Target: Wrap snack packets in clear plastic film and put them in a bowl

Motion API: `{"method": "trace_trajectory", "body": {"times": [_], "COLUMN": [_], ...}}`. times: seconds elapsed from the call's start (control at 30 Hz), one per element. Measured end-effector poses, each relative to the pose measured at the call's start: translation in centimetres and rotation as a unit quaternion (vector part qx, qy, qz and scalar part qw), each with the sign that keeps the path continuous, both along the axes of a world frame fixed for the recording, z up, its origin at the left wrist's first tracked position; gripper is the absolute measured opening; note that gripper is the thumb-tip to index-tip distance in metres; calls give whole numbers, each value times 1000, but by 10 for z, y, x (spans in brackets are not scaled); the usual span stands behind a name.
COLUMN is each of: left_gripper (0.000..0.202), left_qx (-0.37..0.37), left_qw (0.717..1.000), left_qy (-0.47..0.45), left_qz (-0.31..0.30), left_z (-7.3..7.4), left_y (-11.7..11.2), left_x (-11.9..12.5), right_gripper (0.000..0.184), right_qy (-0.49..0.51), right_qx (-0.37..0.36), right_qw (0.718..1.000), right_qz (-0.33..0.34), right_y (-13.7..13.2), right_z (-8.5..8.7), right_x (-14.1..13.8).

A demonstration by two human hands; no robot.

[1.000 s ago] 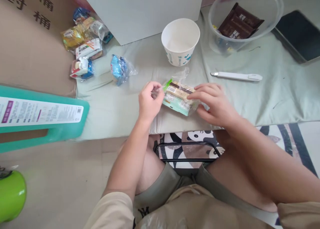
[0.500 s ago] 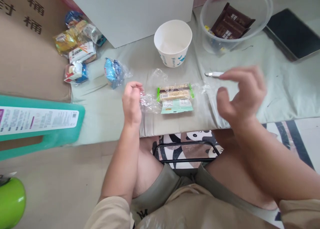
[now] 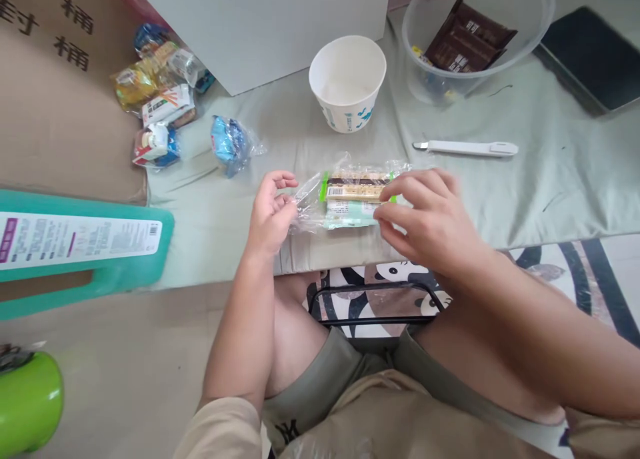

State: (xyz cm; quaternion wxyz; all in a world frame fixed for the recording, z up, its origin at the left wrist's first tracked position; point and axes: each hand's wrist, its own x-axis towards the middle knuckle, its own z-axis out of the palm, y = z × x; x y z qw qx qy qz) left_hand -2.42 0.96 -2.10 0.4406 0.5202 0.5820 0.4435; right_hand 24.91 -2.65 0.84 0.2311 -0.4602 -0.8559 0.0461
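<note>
A clear plastic packet of snack bars [image 3: 350, 199] with green and pale mint labels lies near the table's front edge. My left hand [image 3: 270, 212] pinches the clear wrapper at the packet's left end. My right hand [image 3: 430, 222] rests on the packet's right end with thumb and fingers closed on it. A white paper cup [image 3: 347, 82] stands empty just behind the packet.
A white utility knife [image 3: 467, 149] lies to the right. A clear bowl [image 3: 530, 39] holds brown packets at the back right. A blue wrapped snack [image 3: 230, 142] and a heap of snacks [image 3: 157, 99] sit left. A teal stool [image 3: 85, 245] and cardboard box [image 3: 50, 112] stand at left.
My right hand, lifted off to the right half a second ago, has come back down onto the packet's right end. My left hand has stayed at the wrapper's left end.
</note>
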Motion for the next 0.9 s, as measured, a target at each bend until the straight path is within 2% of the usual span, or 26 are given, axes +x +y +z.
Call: {"method": "trace_trajectory", "body": {"times": [0.1, 0.17, 0.2, 0.27, 0.33, 0.4, 0.43, 0.53, 0.63, 0.77, 0.9], "left_gripper": [24, 22, 20, 22, 25, 22, 21, 24, 26, 15, 20], "left_qx": [-69, -119, -138, -152, -139, -123, -127, -179, -204, -220, -229], "left_qw": [997, 988, 982, 976, 982, 988, 987, 961, 936, 929, 924], "left_qy": [34, 97, 123, 133, 84, -4, -54, -196, -276, -288, -301], "left_qz": [20, -15, -43, -84, -97, -88, -84, -81, -76, -79, -50], "left_z": [6, 11, 14, 17, 19, 19, 19, 22, 26, 27, 27], "left_y": [0, -2, -2, -4, -5, -5, -5, -6, -6, -4, 1], "left_x": [3, 6, 8, 12, 17, 22, 24, 31, 34, 36, 39], "right_gripper": [28, 32, 34, 35, 32, 27, 30, 59, 72, 76, 62], "right_qy": [-45, -76, -82, -67, -22, 19, 29, 31, 46, 99, 137], "right_qx": [-64, -129, -147, -139, -91, -58, -58, -95, -109, -109, -116], "right_qw": [987, 971, 970, 982, 995, 998, 998, 995, 993, 989, 983], "right_qz": [144, 186, 177, 113, 41, 4, 1, 20, 19, 3, -47], "right_y": [-9, -14, -15, -14, -10, -6, -4, -2, -2, 2, 9], "right_z": [8, 6, 4, -1, -6, -9, -11, -15, -20, -26, -23], "right_x": [-4, -6, -7, -9, -12, -15, -17, -22, -23, -21, -17]}}
